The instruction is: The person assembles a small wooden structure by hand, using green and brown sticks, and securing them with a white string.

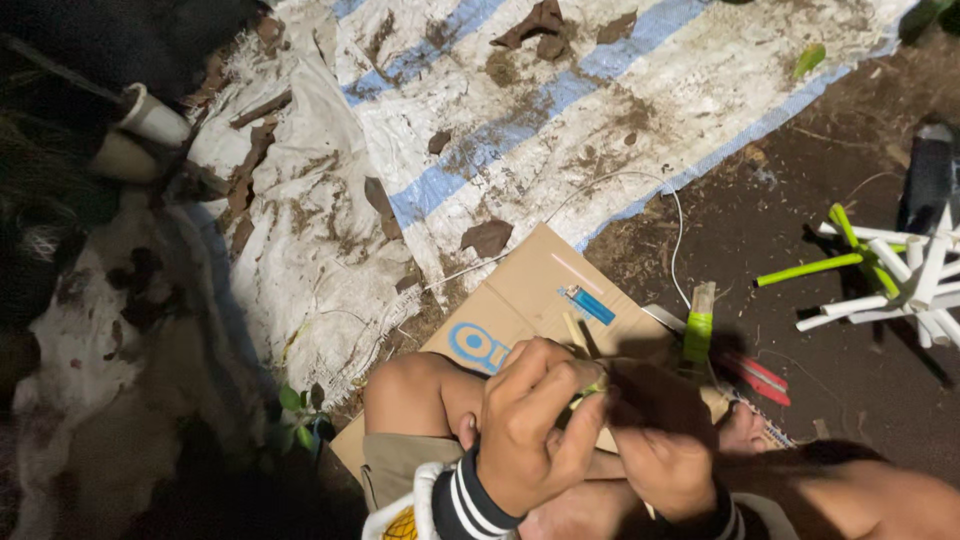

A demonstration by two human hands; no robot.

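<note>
While my left hand (pixel 528 425) pinches a small green stem (pixel 590 385) tight above the cardboard (pixel 530 285), my right hand (pixel 665 440) (in shadow) closes on its other end to steady it.

Single head-worn view, looking steeply down and close over the person's left hand (pixel 527 425) and right hand (pixel 660 440) at bottom centre, cardboard sheet (pixel 520 300) just beyond, striped tarp (pixel 560 90) toward the top edge, dirt ground (pixel 760 220) right.
</note>
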